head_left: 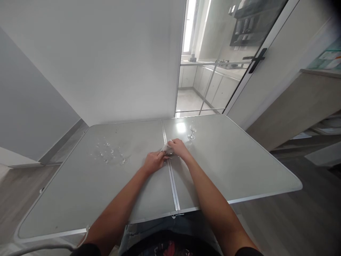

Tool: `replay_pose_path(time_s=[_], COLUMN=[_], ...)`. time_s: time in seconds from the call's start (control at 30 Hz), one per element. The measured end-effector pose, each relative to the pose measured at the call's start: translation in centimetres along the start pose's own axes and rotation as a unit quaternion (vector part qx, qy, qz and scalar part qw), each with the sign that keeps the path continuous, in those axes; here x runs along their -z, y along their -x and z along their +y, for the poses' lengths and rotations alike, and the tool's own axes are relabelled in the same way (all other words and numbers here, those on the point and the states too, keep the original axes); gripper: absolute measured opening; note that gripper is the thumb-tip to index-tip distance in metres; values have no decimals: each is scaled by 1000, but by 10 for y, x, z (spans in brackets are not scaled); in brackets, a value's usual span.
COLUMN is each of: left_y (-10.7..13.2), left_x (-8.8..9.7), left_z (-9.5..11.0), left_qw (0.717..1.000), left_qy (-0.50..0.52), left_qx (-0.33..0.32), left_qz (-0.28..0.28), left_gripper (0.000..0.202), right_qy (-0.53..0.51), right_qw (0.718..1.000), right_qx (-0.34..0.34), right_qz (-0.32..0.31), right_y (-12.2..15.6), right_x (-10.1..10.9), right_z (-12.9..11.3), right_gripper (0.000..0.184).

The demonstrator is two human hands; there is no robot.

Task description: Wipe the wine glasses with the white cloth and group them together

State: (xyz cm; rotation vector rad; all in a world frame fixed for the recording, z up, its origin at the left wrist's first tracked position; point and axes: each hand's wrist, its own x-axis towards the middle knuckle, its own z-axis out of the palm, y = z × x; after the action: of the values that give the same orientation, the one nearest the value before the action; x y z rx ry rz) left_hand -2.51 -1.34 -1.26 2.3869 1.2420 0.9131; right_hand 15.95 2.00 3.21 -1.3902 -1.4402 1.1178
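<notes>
Over the table's centre seam my two hands are close together around a small clear glass (171,154), which is partly hidden by the fingers. My left hand (155,161) is closed at its left side and seems to grip it. Pinched in my right hand (180,148) is a white cloth or tissue (166,147), pressed against the glass. Just beyond my right hand, a small stemmed glass (191,132) stands upright on the table.
The grey folding table (234,167) has a metal rim and a metal centre seam. Clear drops or small transparent pieces (109,152) lie scattered on its left half. Behind stand a white wall (119,64) and a glass door (213,60). A cable (53,246) runs at lower left.
</notes>
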Motion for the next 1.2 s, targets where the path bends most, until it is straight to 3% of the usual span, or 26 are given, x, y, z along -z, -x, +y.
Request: replay_pose_path(time_s=[0.1, 0.23, 0.33, 0.43, 0.53, 0.6, 0.73, 0.87, 0.97, 1.07, 1.13, 1.2], left_y=[1, -4, -7, -9, -8, -8, -7, -4, -3, -2, -1, 0], left_x=[3, 8, 8, 6, 5, 6, 9, 9, 7, 6, 9, 12], left_z=[0, -3, -7, -11, -12, -11, -8, -5, -3, -4, -6, -8], left_qw=[996, 963, 942, 934, 951, 964, 980, 974, 930, 848, 803, 779], left_qy=[83, 186, 223, 242, 207, 172, 123, 206, 347, 491, 541, 562], left_qx=[29, 123, 168, 200, 187, 159, 109, 88, 114, 154, 173, 182], left_qz=[35, 152, 187, 171, 135, 128, 112, 41, -36, -128, -178, -209], left_gripper=[16, 28, 35, 31, 29, 29, 31, 35, 40, 44, 46, 45], right_qy=[-139, -306, -297, -154, -44, -7, -68, -220, -336, -398, -402, -393], right_qw=[988, 950, 954, 981, 969, 959, 971, 968, 940, 897, 873, 864], right_qx=[-60, -58, -12, 99, 236, 281, 231, 120, 31, -32, -38, -23], right_qz=[-29, -15, 39, 71, 58, 35, -10, -15, -43, -187, -272, -313], right_y=[-3, -2, 3, 9, 13, 13, 10, 5, 5, 11, 16, 20], right_x=[2, -21, -42, -47, -36, -25, -11, -7, -7, -6, -5, -5], right_z=[2, 5, 9, 9, 3, -2, -5, -1, -1, -3, -6, -8], right_gripper=[25, 30, 38, 46, 51, 52, 48, 44, 42, 50, 50, 48])
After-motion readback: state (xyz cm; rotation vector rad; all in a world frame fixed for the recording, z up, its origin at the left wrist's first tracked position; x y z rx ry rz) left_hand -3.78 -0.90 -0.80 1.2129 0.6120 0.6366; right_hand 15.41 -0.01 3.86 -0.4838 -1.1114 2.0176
